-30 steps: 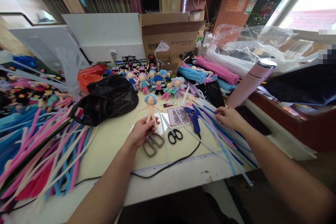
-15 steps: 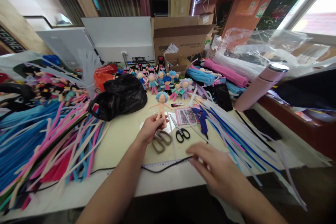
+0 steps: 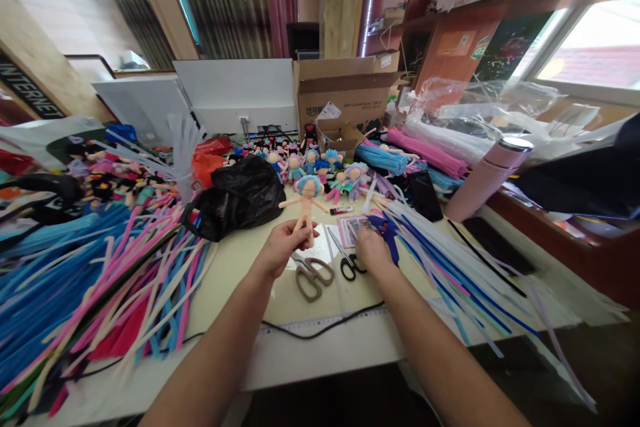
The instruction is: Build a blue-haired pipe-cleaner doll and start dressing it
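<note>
Pinched by its legs in my left hand (image 3: 293, 240) is a small beige pipe-cleaner doll (image 3: 306, 208) with light blue hair, upright and arms spread. My right hand (image 3: 373, 248) reaches to the tabletop with its fingers curled down over a pink picture card (image 3: 347, 230). Whatever its fingertips hold is hidden. Right beside that hand is a blue glue gun (image 3: 391, 240), partly covered by it. Scissors with black handles (image 3: 349, 267) lie just left of the right wrist. Scissors with grey-brown handles (image 3: 313, 279) rest below the doll.
Pipe cleaners in bundles lie at left (image 3: 135, 273) and right (image 3: 450, 267). Finished dolls (image 3: 320, 163), a black plastic bag (image 3: 245, 197) and a cardboard box (image 3: 345, 90) stand behind. A pink thermos (image 3: 487, 180) is at right. A black cord (image 3: 310, 333) crosses the front.
My right hand has moved forward from the table's front edge to the card and glue gun. My left hand still holds the doll in nearly the same place. The view has tilted slightly up.
</note>
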### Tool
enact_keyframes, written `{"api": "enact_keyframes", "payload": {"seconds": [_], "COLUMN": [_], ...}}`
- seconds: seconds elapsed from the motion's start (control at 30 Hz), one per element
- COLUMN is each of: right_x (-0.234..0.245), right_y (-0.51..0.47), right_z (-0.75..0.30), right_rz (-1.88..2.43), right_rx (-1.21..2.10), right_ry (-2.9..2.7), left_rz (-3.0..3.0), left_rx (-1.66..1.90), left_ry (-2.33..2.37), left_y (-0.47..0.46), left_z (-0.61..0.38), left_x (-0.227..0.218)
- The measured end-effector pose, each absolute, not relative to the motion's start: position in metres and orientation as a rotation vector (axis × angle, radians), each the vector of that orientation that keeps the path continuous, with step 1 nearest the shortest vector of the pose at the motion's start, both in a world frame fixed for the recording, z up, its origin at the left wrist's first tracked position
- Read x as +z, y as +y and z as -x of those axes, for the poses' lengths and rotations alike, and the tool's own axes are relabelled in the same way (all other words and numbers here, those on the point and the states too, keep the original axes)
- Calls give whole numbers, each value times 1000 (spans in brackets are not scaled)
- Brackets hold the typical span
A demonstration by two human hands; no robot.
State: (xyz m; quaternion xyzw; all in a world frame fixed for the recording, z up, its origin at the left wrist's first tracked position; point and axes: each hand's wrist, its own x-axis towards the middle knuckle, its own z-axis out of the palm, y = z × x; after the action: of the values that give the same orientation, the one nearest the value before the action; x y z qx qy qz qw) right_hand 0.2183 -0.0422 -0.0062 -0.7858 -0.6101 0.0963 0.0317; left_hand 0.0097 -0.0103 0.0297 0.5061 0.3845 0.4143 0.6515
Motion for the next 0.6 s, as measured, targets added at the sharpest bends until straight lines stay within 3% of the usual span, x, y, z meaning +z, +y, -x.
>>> {"api": "enact_keyframes", "payload": {"seconds": [0.6], "right_x": [5], "right_y": [-52], "right_z": [-222], "right_rz": [2258], "right_rx": [103], "right_ry": [-1824], "left_rz": [-1068], "left_rx": [909], "left_ry": [882], "left_y": [-6], "left_z": [-1], "left_x": [2]}}
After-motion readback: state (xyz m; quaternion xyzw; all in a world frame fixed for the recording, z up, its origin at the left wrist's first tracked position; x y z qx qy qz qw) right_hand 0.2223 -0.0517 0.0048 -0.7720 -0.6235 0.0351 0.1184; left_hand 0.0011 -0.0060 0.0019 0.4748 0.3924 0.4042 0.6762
